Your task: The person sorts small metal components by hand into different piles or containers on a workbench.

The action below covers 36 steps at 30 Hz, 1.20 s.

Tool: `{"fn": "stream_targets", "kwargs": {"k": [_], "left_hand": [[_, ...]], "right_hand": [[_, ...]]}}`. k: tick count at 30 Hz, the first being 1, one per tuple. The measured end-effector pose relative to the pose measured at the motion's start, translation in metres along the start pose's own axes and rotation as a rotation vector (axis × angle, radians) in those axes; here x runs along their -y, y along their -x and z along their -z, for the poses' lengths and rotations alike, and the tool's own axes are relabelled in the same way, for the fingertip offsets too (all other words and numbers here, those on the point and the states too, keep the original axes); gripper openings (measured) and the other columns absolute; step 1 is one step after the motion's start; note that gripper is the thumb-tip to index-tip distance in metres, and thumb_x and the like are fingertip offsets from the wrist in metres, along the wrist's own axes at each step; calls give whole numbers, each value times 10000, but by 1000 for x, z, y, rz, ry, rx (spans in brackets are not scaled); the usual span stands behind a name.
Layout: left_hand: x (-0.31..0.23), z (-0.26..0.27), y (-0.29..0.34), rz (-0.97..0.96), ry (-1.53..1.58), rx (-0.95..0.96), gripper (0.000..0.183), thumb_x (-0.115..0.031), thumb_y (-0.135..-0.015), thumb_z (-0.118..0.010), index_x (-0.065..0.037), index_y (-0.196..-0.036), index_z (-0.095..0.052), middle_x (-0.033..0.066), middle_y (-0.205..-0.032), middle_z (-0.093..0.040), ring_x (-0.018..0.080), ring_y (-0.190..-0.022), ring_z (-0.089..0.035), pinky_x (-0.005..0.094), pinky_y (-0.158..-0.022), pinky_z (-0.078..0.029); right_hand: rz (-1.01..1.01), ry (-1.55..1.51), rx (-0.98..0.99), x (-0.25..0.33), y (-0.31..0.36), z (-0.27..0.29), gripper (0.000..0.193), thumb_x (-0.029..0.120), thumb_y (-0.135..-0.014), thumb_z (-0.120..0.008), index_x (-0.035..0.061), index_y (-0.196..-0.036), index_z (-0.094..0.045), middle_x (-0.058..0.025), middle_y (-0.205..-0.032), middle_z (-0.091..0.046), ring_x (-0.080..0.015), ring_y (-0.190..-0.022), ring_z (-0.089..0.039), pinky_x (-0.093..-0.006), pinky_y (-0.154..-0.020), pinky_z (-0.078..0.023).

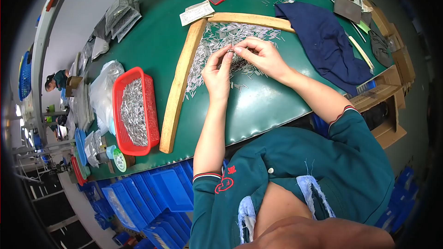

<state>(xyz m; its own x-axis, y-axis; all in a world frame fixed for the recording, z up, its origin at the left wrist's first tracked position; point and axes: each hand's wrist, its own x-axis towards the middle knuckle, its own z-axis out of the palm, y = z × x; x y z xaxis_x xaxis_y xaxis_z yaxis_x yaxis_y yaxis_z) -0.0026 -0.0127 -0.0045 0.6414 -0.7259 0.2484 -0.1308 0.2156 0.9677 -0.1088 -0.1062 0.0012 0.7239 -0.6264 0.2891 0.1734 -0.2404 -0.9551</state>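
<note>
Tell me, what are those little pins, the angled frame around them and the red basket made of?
Pins: probably metal, silvery and shiny, thin straight rods. Frame: looks like bare wood, pale tan, matte flat strips meeting at a corner. Basket: likely plastic, bright red, moulded mesh walls. Both hands pinch pins.

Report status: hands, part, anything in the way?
Left hand and right hand pinch one small metal pin together. Loose pins spread beneath, inside the wooden frame. Nothing blocks the hands.

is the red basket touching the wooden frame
Apart. The head view shows a strip of green table between the red basket and the wooden frame along the basket's right side.
</note>
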Motion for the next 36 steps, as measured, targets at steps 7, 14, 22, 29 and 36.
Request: {"fn": "stream_targets", "kwargs": {"k": [7, 14, 22, 29, 36], "left_hand": [[2, 1, -1, -28, -112, -18, 172, -62, -777, -604, -31, -946, -621, 57, -924, -626, 129, -870, -573, 260, -784, -438], [1, 4, -2, -618, -824, 21, 179, -79, -722, -628, -84, -900, -614, 26, -811, -608, 184, -761, -560, 307, -746, -376], [-3, 3, 1, -530, -717, 42, 163, -111, -747, -617, -83, -908, -612, 40, -805, -600, 190, -766, -555, 310, -745, -374], [-4, 18, -3, -428, -963, 50, 230, -183, -746, -607, -102, -962, -603, 53, -902, -569, 212, -893, -506, 384, -824, -341], [4, 11, -2, -389, -1252, 252, 219, -217, -688, -654, -112, -875, -608, 40, -914, -536, 226, -944, -471, 539, -941, -226]], "right_hand": [[54, 46, -27, -5, -2, 0, 218, 220, -813, -582, 22, -896, -622, -16, -768, -574, -58, -629, -495, -201, -541, -395], [-111, 19, 13, -10, -5, 3, 219, 267, -802, -599, 53, -837, -627, 25, -682, -539, -26, -548, -452, -184, -454, -356], [-874, -1029, 291, -10, -12, 17, 177, 239, -881, -491, 68, -920, -510, 51, -750, -461, 22, -545, -411, -102, -370, -294], [-874, -1251, 422, -16, -12, 20, 173, 230, -897, -456, 59, -916, -465, 26, -767, -438, 11, -565, -407, -103, -374, -319], [-862, -1315, 460, -15, -12, 20, 184, 229, -900, -449, 48, -927, -467, 23, -762, -428, 3, -574, -410, -112, -385, -334]]}}
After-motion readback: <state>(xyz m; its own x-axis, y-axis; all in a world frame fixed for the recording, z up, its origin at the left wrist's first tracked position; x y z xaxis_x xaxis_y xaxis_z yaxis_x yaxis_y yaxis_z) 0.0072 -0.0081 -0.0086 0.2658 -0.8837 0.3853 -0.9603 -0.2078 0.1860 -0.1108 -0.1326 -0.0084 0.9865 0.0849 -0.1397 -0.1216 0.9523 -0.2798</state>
